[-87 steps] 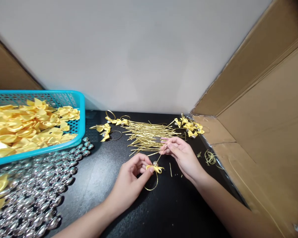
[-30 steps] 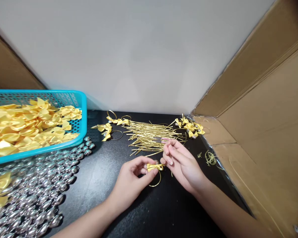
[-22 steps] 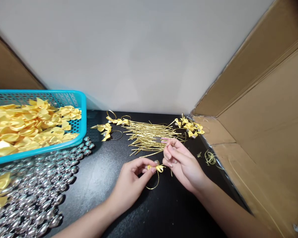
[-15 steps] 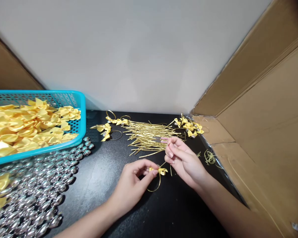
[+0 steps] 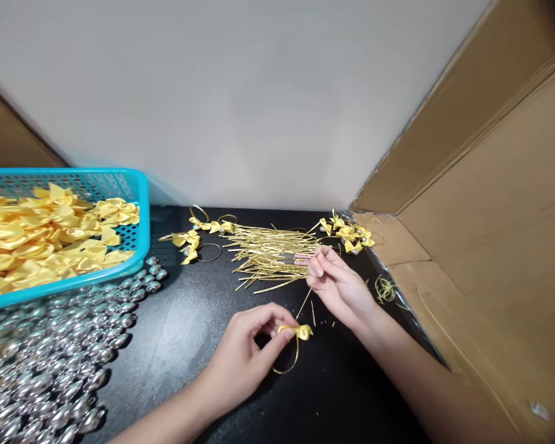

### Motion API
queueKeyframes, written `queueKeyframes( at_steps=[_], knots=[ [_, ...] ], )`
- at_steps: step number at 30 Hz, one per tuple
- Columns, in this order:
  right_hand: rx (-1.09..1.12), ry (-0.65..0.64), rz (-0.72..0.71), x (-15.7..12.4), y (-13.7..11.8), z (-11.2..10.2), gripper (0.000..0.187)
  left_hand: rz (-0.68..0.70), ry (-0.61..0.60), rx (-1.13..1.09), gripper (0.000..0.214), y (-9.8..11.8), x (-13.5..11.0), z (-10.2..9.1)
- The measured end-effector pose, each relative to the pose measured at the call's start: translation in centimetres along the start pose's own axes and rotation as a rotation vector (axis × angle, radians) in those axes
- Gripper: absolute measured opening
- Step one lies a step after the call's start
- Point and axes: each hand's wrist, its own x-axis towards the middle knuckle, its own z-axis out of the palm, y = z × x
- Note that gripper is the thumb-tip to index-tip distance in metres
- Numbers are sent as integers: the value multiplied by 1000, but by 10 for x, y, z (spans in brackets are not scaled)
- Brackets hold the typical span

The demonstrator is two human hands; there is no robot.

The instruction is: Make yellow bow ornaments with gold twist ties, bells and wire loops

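Between thumb and fingers, my left hand (image 5: 254,345) pinches a small yellow satin bow (image 5: 303,332) just above the black table. A thin gold cord (image 5: 296,357) loops down below the bow. The cord's other end (image 5: 305,302) runs up from the bow to my right hand (image 5: 335,283), whose fingers are pinched around it. Beyond the hands lies a bundle of cut gold cords (image 5: 268,253). Pink-handled scissors (image 5: 300,259) rest on that bundle, partly hidden behind my right fingers.
A turquoise basket (image 5: 143,228) of yellow bows stands at left, with many silver beads (image 5: 74,357) before it. Beaded bows with cord loops lie in a left group (image 5: 189,240) and a right group (image 5: 349,234). Cord scraps (image 5: 385,288) lie near the cardboard wall (image 5: 490,185).
My right hand has drawn slightly up and away from the bow, and more straight cord shows between the hands. The bow has tilted a little; the view has shifted slightly.
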Motion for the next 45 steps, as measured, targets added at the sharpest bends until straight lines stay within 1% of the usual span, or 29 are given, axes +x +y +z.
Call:
queueKeyframes(
  at_steps=[3,10,14,17,25,36,45],
  knots=[
    [9,-16,3,1,-3,0,15,-11,25,-13,6,-1,0,1],
    [14,-41,-4,-1,-6,2,12,-64,43,-62,5,-3,3,2],
    [-2,-62,0,-4,-7,5,10,-102,60,-97,10,1,3,2],
    [-8,-62,0,-5,-9,7,10,-119,48,-114,12,2,2,2],
    [17,-79,-7,-6,-11,9,8,-110,46,-103,11,1,3,2],
    [-26,-42,-19,-7,-14,11,11,-101,37,-31,9,-3,1,2],
    [-47,-38,-30,-6,-19,10,11,-136,38,-82,13,1,2,2]
  ],
)
